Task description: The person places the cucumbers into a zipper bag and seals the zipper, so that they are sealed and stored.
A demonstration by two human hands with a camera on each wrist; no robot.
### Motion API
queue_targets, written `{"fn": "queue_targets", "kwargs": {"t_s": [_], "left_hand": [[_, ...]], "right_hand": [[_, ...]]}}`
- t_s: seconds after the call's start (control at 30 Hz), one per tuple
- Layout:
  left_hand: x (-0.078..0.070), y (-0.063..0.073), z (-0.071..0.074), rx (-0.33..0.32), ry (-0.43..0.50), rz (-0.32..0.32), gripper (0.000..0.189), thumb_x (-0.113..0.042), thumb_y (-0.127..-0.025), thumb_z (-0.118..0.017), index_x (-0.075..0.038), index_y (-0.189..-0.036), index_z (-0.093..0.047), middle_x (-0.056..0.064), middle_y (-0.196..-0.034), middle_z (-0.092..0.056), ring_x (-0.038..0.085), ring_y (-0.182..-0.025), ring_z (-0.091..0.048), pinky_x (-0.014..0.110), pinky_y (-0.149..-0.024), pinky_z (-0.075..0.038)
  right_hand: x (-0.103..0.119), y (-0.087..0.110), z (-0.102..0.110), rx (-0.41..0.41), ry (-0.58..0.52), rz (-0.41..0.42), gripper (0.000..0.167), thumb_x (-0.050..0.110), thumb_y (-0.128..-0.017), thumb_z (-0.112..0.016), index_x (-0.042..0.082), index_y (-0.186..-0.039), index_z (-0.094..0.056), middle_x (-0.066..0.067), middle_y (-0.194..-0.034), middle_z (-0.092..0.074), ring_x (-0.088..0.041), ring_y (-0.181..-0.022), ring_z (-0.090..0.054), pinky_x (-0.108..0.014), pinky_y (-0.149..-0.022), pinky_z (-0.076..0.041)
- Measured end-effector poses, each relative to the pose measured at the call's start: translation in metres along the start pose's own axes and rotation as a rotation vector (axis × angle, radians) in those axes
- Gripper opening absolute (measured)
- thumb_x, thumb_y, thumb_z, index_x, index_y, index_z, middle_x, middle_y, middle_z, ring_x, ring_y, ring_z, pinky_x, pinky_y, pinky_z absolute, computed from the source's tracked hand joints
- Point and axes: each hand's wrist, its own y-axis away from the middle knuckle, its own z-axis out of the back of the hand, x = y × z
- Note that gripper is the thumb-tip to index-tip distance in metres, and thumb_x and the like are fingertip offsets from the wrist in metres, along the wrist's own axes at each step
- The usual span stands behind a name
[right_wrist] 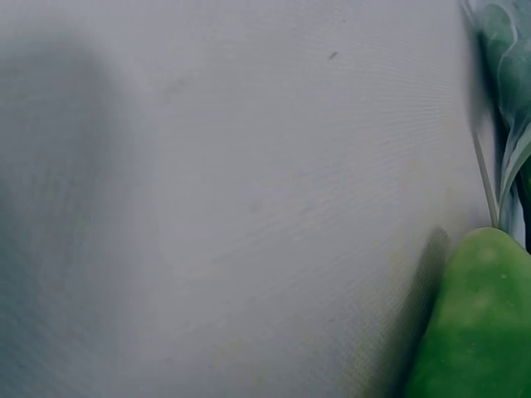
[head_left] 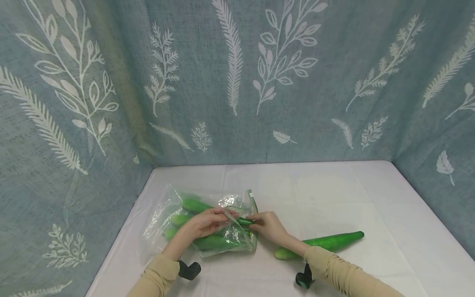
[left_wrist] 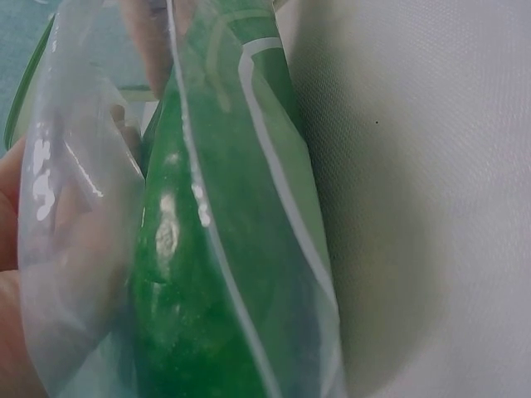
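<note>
A clear zip bag (head_left: pixel 157 225) lies at the left of the table with several green cucumbers (head_left: pixel 194 205) inside. My left hand (head_left: pixel 208 222) reaches over it and holds the film near the mouth, at the right end. In the left wrist view, part of the left hand (left_wrist: pixel 12 332) shows beside the film, close to a cucumber (left_wrist: pixel 224 290). At the mouth, my right hand (head_left: pixel 272 227) pinches the dark end of a cucumber (head_left: pixel 244 222) that lies mostly inside; its fingertips are partly hidden. Another cucumber (head_left: pixel 334 242) lies loose under the right forearm.
A white cloth covers the table (head_left: pixel 315 194). Blue-grey curtains (head_left: pixel 208 82) with white leaf patterns stand behind and at both sides. Dark wrist-camera mounts (head_left: pixel 190 270) hang below both wrists. In the right wrist view the loose cucumber's pale tip lies close to the bag.
</note>
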Motion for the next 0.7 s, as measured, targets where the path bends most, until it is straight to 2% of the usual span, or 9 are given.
{"fn": "queue_targets", "kwargs": {"t_s": [0.43, 0.7], "left_hand": [[0.000, 0.001, -0.001, -0.016, -0.008, 0.001, 0.030, 0.000, -0.094, -0.051, 0.001, -0.123, -0.057, 0.008, -0.122, -0.066, 0.011, -0.106, -0.064, 0.022, -0.096, -0.051], [0.001, -0.001, 0.001, -0.015, -0.009, 0.002, 0.033, 0.001, -0.094, -0.050, 0.005, -0.127, -0.053, 0.006, -0.120, -0.067, 0.010, -0.105, -0.065, 0.022, -0.095, -0.052]], "right_hand": [[-0.001, 0.007, 0.002, -0.027, 0.028, -0.012, 0.028, 0.005, -0.081, -0.069, -0.003, -0.107, -0.068, -0.017, -0.104, -0.071, -0.027, -0.094, -0.070, -0.037, -0.085, -0.058], [-0.003, 0.013, 0.004, -0.053, 0.054, -0.016, 0.029, 0.009, -0.081, -0.071, -0.001, -0.107, -0.069, -0.014, -0.105, -0.072, -0.028, -0.099, -0.069, -0.040, -0.088, -0.056]]}}
